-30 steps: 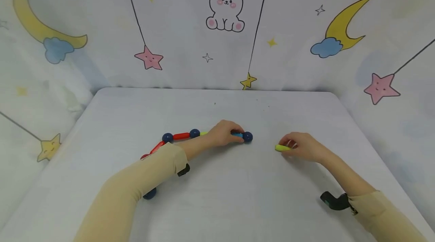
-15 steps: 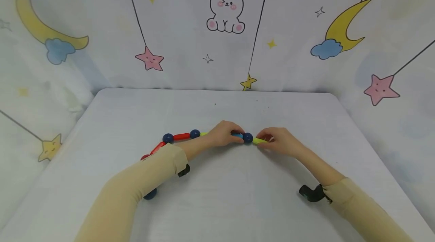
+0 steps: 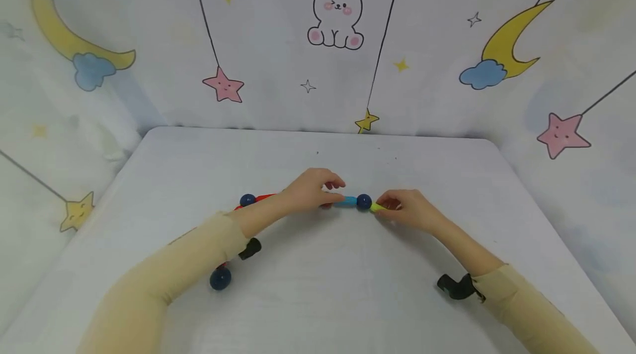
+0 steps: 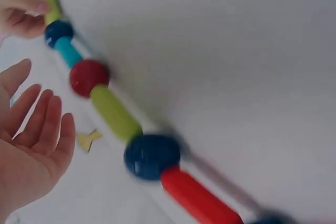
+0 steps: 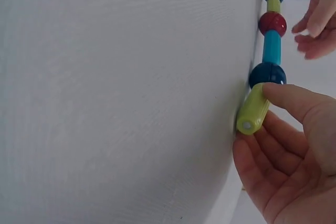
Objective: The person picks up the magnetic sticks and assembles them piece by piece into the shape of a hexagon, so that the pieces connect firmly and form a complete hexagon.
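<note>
My right hand (image 3: 409, 209) pinches a yellow-green magnetic rod (image 5: 253, 109) between thumb and fingers. Its far end meets a navy ball (image 3: 364, 201); the near end shows a small silvery disc in the right wrist view. From that ball the chain runs left through a light-blue rod (image 5: 272, 47), a red ball (image 4: 89, 78), another yellow-green rod (image 4: 116, 114), a second navy ball (image 4: 152, 156) and a red rod (image 4: 199, 196). Beside the chain, my left hand (image 4: 37, 140) holds nothing, its fingers loosely spread. In the head view its forearm hides part of the chain.
The chain bends toward the front left, where a large navy ball (image 3: 221, 278) sits below the left sleeve. A white table (image 3: 318, 299) lies under everything, with a printed cloth (image 3: 278, 39) behind it. Black wrist cameras (image 3: 454, 286) stick out below the sleeves.
My right hand has moved left, bringing the yellow-green rod up to the navy end ball. My left hand has let go of the light-blue rod and drawn back a little to the left.
</note>
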Motion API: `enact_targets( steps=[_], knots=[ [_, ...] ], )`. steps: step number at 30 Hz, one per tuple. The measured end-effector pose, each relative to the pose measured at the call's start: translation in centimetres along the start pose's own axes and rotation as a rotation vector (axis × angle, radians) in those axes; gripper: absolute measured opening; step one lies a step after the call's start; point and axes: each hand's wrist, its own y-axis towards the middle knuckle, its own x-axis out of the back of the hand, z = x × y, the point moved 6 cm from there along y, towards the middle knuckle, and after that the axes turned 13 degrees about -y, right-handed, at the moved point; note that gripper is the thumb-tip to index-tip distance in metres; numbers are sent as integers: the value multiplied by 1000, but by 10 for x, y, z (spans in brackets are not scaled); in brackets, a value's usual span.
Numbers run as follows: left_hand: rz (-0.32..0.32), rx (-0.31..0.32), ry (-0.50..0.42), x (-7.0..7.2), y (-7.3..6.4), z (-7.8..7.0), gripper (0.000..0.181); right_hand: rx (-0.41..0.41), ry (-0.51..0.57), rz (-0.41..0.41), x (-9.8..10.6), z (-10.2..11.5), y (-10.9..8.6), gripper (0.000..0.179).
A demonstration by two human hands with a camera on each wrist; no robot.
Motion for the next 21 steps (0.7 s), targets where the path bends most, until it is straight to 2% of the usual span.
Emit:
enact_targets(
  steps=[2,4,8,10,12,14,16,21],
  knots=[
    [-17,-9,7,18,-27,-1,34,-8,5,1,-1,1,0,17],
    [-31,10,48,38,-59,0,33,-19,4,2,-2,2,0,16],
    [-46,135,115,70,-135,14,34,-52,-2,11,-3,0,-1,17],
    [-56,190,121,80,-170,23,34,-62,-1,14,-3,0,-2,18],
    [-66,233,101,83,-197,31,35,-75,1,15,-4,0,-3,19],
    [-74,238,47,80,-216,38,36,-87,7,15,-3,-1,-5,19],
    [-70,223,-14,74,-225,44,38,-96,13,14,-3,-1,-6,19],
    [-69,163,-147,60,-231,51,34,-105,40,18,-5,2,-7,20]
  ],
)
